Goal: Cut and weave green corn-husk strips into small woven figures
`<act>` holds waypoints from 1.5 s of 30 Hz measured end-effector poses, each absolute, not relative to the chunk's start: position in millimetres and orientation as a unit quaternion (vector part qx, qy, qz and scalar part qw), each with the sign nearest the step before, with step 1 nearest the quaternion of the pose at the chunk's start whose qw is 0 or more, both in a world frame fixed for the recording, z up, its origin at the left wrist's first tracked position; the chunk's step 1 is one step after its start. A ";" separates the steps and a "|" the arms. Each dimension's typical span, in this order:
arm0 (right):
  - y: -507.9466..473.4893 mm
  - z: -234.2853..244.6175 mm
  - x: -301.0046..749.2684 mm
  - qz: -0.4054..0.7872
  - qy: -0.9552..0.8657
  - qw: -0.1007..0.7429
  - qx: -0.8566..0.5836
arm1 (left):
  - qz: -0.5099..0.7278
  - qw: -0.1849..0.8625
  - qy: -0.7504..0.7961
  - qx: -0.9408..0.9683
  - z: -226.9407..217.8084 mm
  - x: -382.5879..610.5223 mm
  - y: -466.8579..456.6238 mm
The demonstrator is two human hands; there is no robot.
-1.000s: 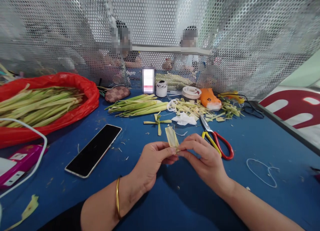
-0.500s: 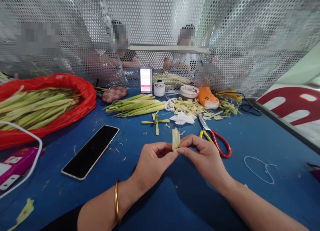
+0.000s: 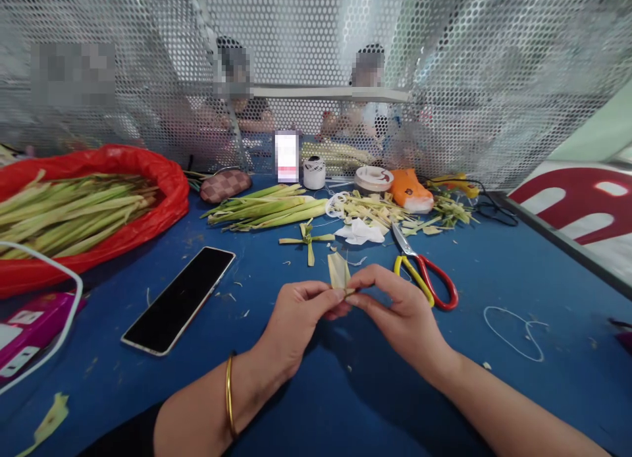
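Between my two hands, above the blue table, a pale yellow-green strip of leaf (image 3: 338, 270) stands upright. My left hand (image 3: 306, 315) pinches its lower end between thumb and fingers. From the other side, my right hand (image 3: 395, 309) pinches the base of the same strip, its fingertips almost touching the left thumb. Just beyond the hands lies a cross-shaped piece of knotted leaf (image 3: 307, 238). Scissors (image 3: 419, 272) with one red and one yellow handle rest behind my right hand, blades slightly apart.
A red bag (image 3: 170, 200) full of long leaves stands left, near a phone (image 3: 178, 300) and a purple power strip (image 3: 37, 332). Leaf bundle (image 3: 266, 210), trimmings (image 3: 372, 210), crumpled tissue (image 3: 360, 232) and thread spool (image 3: 315, 174) lie along the back. Perforated metal mesh (image 3: 306, 42) rises behind; people sit beyond.
The leaf strip has turned its broader face towards me and shifted slightly left. My left thumb has moved over its base, while my right hand still pinches there.
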State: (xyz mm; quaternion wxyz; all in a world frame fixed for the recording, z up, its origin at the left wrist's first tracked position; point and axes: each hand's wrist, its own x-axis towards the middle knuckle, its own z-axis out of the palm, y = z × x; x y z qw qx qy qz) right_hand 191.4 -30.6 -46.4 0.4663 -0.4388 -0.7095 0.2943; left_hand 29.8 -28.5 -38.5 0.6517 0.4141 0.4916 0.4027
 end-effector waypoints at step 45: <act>-29.9 -47.5 193.5 0.190 -0.767 0.460 -0.406 | 0.407 0.697 0.485 0.338 -39.3 29.0 -27.0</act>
